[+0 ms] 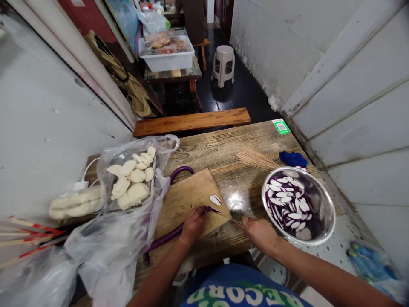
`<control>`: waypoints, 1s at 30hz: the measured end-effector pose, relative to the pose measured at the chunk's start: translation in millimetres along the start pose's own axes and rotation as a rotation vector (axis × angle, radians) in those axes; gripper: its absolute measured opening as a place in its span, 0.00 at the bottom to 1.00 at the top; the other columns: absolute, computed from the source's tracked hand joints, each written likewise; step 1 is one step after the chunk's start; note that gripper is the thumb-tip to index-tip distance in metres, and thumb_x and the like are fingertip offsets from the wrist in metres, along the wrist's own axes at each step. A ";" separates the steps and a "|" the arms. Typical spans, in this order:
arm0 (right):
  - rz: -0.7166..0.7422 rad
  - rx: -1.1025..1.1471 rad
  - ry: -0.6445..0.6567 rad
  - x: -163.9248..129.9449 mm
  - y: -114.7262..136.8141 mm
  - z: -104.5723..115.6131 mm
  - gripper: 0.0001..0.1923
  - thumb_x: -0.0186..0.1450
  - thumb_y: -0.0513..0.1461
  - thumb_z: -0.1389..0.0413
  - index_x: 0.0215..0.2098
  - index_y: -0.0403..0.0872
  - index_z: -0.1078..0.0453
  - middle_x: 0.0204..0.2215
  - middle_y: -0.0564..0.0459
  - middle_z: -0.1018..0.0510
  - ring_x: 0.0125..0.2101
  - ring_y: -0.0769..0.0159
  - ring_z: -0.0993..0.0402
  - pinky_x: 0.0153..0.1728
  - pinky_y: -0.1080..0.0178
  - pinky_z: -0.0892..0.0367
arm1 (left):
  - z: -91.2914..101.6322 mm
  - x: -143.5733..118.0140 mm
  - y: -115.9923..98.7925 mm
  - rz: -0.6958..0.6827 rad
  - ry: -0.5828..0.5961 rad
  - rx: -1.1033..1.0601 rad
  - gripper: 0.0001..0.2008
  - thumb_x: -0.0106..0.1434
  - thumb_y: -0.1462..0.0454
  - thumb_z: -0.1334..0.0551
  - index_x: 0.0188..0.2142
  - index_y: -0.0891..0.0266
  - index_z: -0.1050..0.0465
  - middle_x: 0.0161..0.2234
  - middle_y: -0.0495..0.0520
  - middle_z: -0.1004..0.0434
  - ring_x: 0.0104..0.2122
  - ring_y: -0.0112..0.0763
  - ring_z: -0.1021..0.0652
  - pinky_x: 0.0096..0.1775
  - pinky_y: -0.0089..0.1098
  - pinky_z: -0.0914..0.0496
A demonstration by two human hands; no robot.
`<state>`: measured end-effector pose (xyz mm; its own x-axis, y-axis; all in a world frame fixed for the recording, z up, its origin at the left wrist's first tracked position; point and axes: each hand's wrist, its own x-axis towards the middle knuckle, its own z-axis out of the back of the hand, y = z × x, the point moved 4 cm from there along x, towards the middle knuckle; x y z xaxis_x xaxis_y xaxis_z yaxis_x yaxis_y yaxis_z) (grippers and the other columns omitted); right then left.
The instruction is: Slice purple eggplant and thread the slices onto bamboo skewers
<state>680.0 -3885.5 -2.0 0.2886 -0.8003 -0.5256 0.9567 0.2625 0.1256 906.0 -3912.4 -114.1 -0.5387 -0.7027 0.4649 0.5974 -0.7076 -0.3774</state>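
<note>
Fingers (198, 213) of the left hand (192, 225) are closed on long eggplant (168, 237), apparently mid-slicing, the knife (234, 221) is gripped by the right hand (262, 234), and steady feeding seems called for next.

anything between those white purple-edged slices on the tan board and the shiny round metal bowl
Only the bowl's raised rim; brown wooden tabletop lies between. The right hand, holding a thin metal knife, sits off that path.

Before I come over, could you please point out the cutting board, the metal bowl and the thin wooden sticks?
Cutting board (187, 194): head view, on its bare upper surface.
Metal bowl (322, 202): head view, on its bare inner wall.
Thin wooden sticks (257, 158): head view, mid-bundle.
</note>
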 end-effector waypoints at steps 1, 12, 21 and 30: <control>0.007 -0.003 0.003 -2.5 -0.6 0.4 0.15 0.67 0.42 0.62 0.36 0.43 0.36 0.28 0.46 0.24 0.28 0.64 0.26 0.26 0.68 0.37 | 0.2 -0.2 -0.5 -0.014 -0.007 0.002 0.13 0.59 0.71 0.48 0.42 0.62 0.33 0.42 0.56 0.30 0.46 0.34 0.31 0.46 0.40 0.34; 0.074 -0.080 0.028 1.0 -8.1 2.7 0.08 0.64 0.34 0.57 0.35 0.42 0.36 0.29 0.45 0.25 0.28 0.64 0.27 0.25 0.68 0.38 | 2.7 -0.1 -1.5 0.022 -0.021 -0.036 0.10 0.59 0.70 0.48 0.39 0.62 0.31 0.39 0.56 0.28 0.44 0.34 0.30 0.44 0.41 0.32; 0.046 -0.055 0.056 14.8 -3.3 5.0 0.09 0.64 0.37 0.57 0.34 0.42 0.37 0.28 0.44 0.24 0.29 0.64 0.26 0.27 0.69 0.37 | 0.3 -3.2 1.2 -0.010 -0.045 -0.047 0.12 0.60 0.69 0.48 0.42 0.62 0.33 0.39 0.55 0.28 0.42 0.32 0.29 0.43 0.40 0.32; -0.028 0.033 0.053 26.5 9.0 1.8 0.14 0.66 0.42 0.59 0.38 0.42 0.36 0.29 0.46 0.23 0.30 0.65 0.25 0.28 0.69 0.37 | 14.6 -2.9 -3.5 0.022 0.000 -0.038 0.11 0.60 0.70 0.50 0.41 0.64 0.33 0.41 0.57 0.30 0.44 0.33 0.31 0.44 0.39 0.32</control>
<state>696.3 -3905.3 -13.2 0.2600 -0.7774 -0.5727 0.9654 0.2214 0.1377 914.1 -3906.8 -102.4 -0.5255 -0.7184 0.4557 0.5864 -0.6940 -0.4178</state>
